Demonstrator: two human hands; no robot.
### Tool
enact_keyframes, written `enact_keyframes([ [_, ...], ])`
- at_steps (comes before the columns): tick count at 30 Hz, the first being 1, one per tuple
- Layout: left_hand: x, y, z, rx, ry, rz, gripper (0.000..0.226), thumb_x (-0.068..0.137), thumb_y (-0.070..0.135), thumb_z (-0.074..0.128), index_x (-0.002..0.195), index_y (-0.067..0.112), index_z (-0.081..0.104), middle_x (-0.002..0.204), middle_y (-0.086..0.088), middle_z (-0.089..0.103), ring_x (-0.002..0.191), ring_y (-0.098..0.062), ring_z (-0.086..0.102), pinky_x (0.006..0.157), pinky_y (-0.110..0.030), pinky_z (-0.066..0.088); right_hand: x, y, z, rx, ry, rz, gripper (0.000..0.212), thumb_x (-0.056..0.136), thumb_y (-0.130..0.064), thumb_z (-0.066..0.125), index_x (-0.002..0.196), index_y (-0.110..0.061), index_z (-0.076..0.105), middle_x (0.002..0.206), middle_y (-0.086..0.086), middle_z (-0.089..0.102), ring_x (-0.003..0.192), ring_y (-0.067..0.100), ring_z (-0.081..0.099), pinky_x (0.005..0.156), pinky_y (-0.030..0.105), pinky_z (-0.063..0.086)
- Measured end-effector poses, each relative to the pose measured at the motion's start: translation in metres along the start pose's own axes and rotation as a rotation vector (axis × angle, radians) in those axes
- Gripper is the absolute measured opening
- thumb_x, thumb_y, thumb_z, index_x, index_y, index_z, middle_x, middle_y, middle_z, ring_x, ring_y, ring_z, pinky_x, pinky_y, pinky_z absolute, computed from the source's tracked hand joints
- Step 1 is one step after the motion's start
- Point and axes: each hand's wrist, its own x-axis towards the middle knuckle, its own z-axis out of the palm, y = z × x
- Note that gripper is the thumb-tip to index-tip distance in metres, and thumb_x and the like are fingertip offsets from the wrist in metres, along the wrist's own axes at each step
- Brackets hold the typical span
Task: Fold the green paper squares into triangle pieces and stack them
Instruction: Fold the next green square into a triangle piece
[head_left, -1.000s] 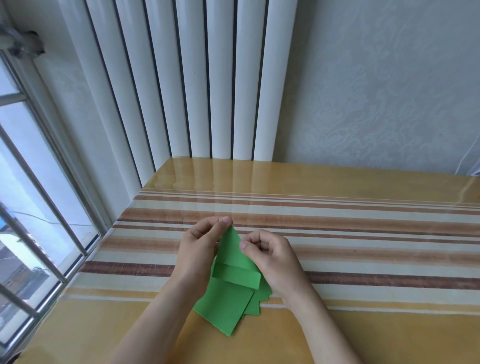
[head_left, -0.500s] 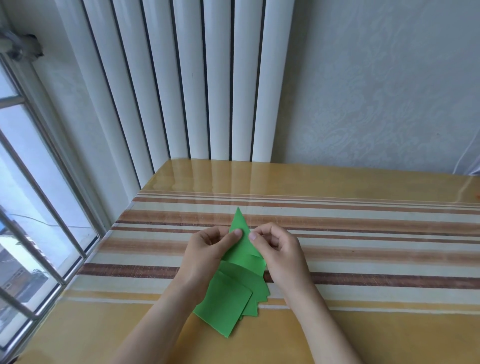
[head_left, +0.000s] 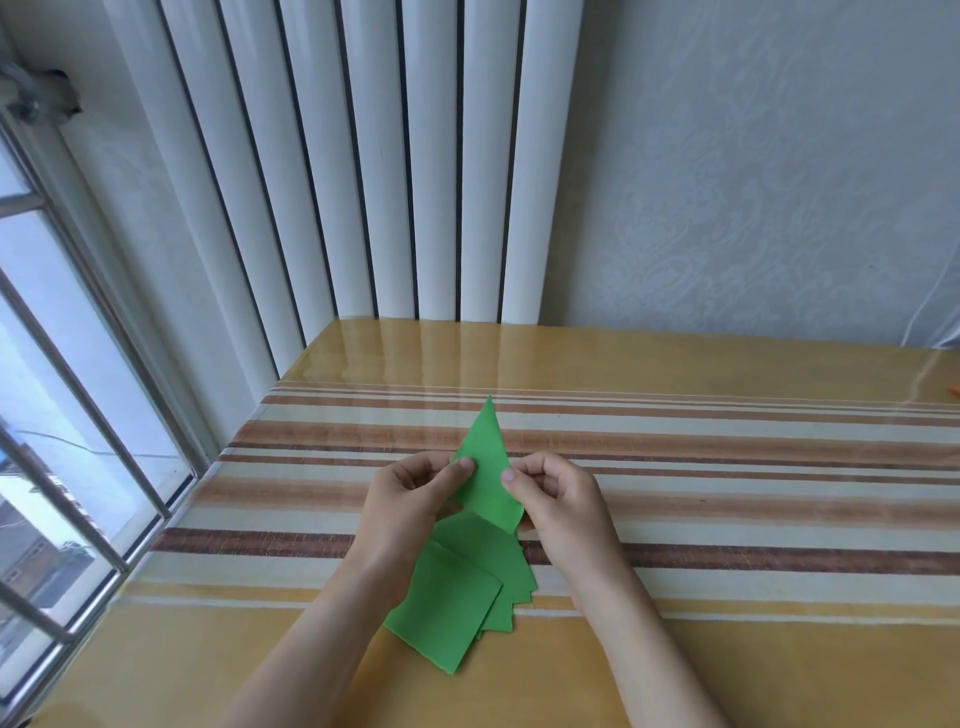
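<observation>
One folded green piece (head_left: 488, 467), a narrow triangle with its apex pointing away from me, is held just above the desk (head_left: 727, 649) between both hands. My left hand (head_left: 410, 499) pinches its left edge with the thumb laid flat on the paper; my right hand (head_left: 558, 501) pinches the right edge between thumb and curled fingers (head_left: 524, 470). Directly beneath, near my wrists, lies the fanned pile of green squares (head_left: 457, 603), resting on the striped desk cover. To do this step well, I judge that the two long edges should be brought level before any pressure is applied, then the crease run from base to apex with one thumb while the other hand keeps the pinch. Thin paper skews easily, so a misaligned tip is the likely fault. A radiator (head_left: 395, 166) stands behind the desk.
</observation>
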Motion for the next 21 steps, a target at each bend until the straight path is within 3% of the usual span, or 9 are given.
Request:
enact_keyframes([
  [2, 0.0006, -0.0004, -0.0008, -0.006, -0.007, 0.0, 0.017, 0.092, 0.021, 0.076, 0.087, 0.004, 0.076, 0.086, -0.017, 0.076, 0.073, -0.026, 0.069, 0.073, -0.037, 0.057, -0.0012, -0.0022, 0.0, 0.02, -0.057, 0.052, 0.014, 0.101, -0.016, 0.065, 0.095, -0.004, 0.068, 0.093, 0.019, 0.076, 0.08, 0.027, 0.07, 0.074, 0.049, 0.06],
  [4, -0.0001, 0.0002, -0.0016, 0.029, -0.03, 0.018, 0.015, 0.094, 0.018, 0.074, 0.088, 0.004, 0.076, 0.087, -0.018, 0.077, 0.075, -0.03, 0.071, 0.075, -0.04, 0.058, -0.0022, -0.0036, 0.0006, 0.026, -0.086, 0.066, 0.015, 0.101, -0.018, 0.064, 0.099, -0.003, 0.067, 0.097, 0.021, 0.075, 0.085, 0.035, 0.071, 0.084, 0.056, 0.058],
  [6, -0.0008, 0.0007, -0.0017, 0.119, -0.076, 0.047, 0.012, 0.095, 0.017, 0.073, 0.091, 0.006, 0.078, 0.091, -0.018, 0.078, 0.083, -0.037, 0.072, 0.082, -0.047, 0.057, -0.0032, -0.006, 0.0003, 0.067, -0.078, 0.038, 0.015, 0.102, -0.018, 0.063, 0.102, -0.004, 0.069, 0.099, 0.019, 0.077, 0.091, 0.036, 0.073, 0.082, 0.048, 0.06],
  [8, -0.002, 0.0005, -0.0008, 0.187, -0.121, 0.066, 0.011, 0.095, 0.017, 0.074, 0.092, 0.009, 0.079, 0.094, -0.017, 0.078, 0.091, -0.04, 0.072, 0.089, -0.052, 0.056, -0.0035, -0.0084, -0.0014, 0.111, -0.042, -0.008, 0.014, 0.103, -0.015, 0.062, 0.099, -0.004, 0.07, 0.095, 0.016, 0.077, 0.082, 0.026, 0.073, 0.071, 0.03, 0.059],
  [10, -0.0028, 0.0009, 0.0, 0.181, -0.108, 0.074, 0.008, 0.095, 0.017, 0.074, 0.093, 0.01, 0.079, 0.095, -0.017, 0.078, 0.092, -0.038, 0.073, 0.091, -0.053, 0.057, -0.0025, -0.0082, -0.0036, 0.121, -0.009, -0.039, 0.014, 0.103, -0.012, 0.062, 0.094, -0.004, 0.069, 0.084, 0.01, 0.075, 0.073, 0.014, 0.069, 0.065, 0.022, 0.055],
  [14, -0.0022, 0.0045, -0.0017, 0.085, -0.028, 0.143, 0.008, 0.094, 0.011, 0.074, 0.101, 0.011, 0.078, 0.092, -0.013, 0.078, 0.087, -0.032, 0.075, 0.076, -0.038, 0.063, -0.0004, -0.0059, -0.003, 0.12, -0.018, -0.011, 0.008, 0.101, -0.008, 0.063, 0.096, -0.004, 0.068, 0.074, -0.001, 0.071, 0.067, 0.011, 0.066, 0.064, 0.022, 0.053],
  [19, -0.0016, 0.0074, -0.0033, 0.091, -0.028, 0.18, 0.015, 0.095, 0.007, 0.072, 0.104, 0.017, 0.079, 0.098, -0.009, 0.078, 0.09, -0.026, 0.075, 0.079, -0.04, 0.065, -0.001, -0.0064, -0.0025, 0.135, -0.023, 0.008, 0.006, 0.101, -0.008, 0.065, 0.098, -0.004, 0.068, 0.075, 0.001, 0.071, 0.069, 0.014, 0.067, 0.066, 0.025, 0.054],
  [21, -0.0023, 0.0076, -0.0024, 0.092, -0.035, 0.193, 0.012, 0.095, 0.007, 0.072, 0.103, 0.015, 0.078, 0.096, -0.01, 0.079, 0.087, -0.023, 0.075, 0.075, -0.034, 0.063, -0.0013, -0.0069, -0.0035, 0.137, -0.018, -0.002, 0.006, 0.101, -0.008, 0.065, 0.096, -0.005, 0.068, 0.074, 0.0, 0.071, 0.069, 0.014, 0.067, 0.067, 0.025, 0.055],
])
